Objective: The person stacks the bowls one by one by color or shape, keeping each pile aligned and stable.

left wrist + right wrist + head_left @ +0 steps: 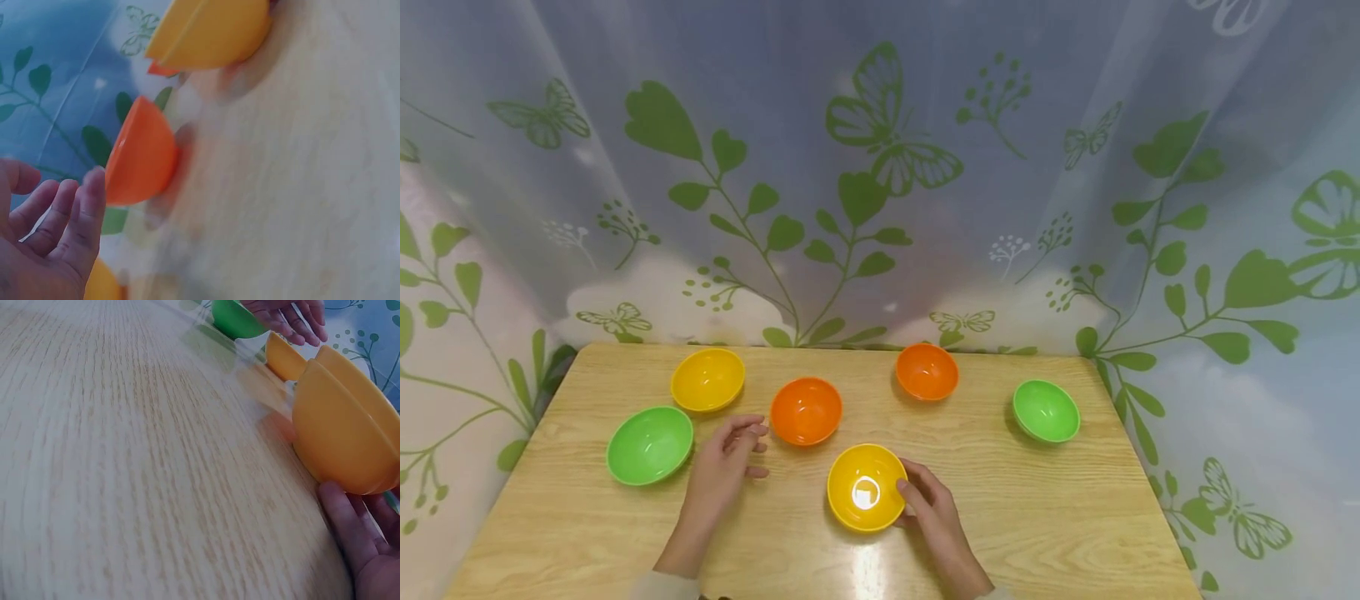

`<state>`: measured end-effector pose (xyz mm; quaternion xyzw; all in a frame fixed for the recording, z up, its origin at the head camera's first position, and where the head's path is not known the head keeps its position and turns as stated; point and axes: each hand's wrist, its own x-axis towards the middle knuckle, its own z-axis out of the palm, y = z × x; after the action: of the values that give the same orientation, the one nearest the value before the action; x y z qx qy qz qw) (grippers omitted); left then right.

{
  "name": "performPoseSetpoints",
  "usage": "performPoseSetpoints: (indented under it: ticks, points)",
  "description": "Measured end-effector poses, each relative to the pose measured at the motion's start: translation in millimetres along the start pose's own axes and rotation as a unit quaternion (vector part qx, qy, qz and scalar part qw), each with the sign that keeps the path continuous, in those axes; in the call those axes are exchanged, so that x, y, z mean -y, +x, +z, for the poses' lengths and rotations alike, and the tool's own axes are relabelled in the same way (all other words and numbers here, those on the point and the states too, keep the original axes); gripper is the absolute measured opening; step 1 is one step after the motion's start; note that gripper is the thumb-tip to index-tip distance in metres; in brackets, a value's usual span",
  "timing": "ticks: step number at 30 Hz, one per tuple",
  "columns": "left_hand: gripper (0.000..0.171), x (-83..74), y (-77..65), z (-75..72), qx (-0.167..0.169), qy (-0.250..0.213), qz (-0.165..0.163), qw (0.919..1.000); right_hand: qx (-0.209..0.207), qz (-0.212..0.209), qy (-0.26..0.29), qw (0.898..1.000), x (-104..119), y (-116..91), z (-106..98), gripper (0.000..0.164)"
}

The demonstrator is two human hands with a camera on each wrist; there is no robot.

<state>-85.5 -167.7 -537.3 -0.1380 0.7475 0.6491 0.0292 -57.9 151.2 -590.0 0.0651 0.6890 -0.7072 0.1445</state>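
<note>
Right fingers [927, 477] hold a smooth yellow bowl [863, 483] (glossy, circular-rimmed).

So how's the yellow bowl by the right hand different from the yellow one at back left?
The near yellow bowl is gripped by the right hand; the back yellow bowl stands untouched. The near one looks stacked, with two rims showing; the back one shows only one. Both are glossy and face up.
</note>
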Motion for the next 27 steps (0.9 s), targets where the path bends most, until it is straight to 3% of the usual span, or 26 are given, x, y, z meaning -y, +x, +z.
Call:
performPoseSetpoints:
  ticks: [9,15,20,27]
  points:
    - [0.032,-16.6,13.9,-28.9,-0.035,0.024,0.043,0.9982,-0.007,-0.007,-0.004,1.0,-1,0,2,0.05]
    - [0.043,-26.0,24.1,-46.1,-0.056,0.082,0.046,0.994,-0.009,-0.004,-0.013,1.0,-2,0,2,0.051]
    - [0.046,-29.7,34.6,-58.8,-0.062,0.088,0.064,0.9921,-0.012,0.009,-0.014,1.0,-3,1,2,0.052]
    - [0.041,-34.2,49.1,-79.1,-0.09,0.127,0.104,0.9823,-0.011,0.001,-0.013,1.0,-3,2,1,0.052]
